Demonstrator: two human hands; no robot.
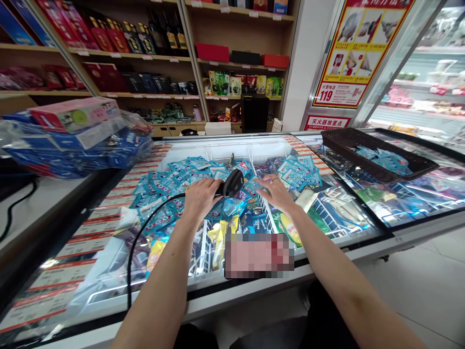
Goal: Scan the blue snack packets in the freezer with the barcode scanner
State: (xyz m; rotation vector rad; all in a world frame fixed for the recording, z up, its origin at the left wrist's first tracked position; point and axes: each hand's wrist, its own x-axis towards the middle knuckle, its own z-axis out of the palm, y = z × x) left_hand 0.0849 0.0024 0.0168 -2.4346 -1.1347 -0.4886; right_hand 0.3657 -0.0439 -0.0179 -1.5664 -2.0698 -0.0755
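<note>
My left hand (202, 196) is wrapped round the handle of a black barcode scanner (233, 183), its head tilted to the right. A black cable (140, 231) runs from the scanner toward the front left. Blue packets (160, 186) lie in a loose heap on the freezer's glass top, around and beyond my left hand. To the right, my right hand (276, 193) has its fingers apart, with a ring on one. It is just left of a smaller pile of similar blue packets (301, 173); whether it touches anything below is unclear.
A pixelated phone-like object (258, 256) lies at the chest freezer's (214, 291) front edge. Plastic-wrapped boxes (80, 138) sit at left, and a dark brown tray (417, 167) with blue packets at right. Frozen goods show under the glass. Stocked shelves (145, 54) stand behind.
</note>
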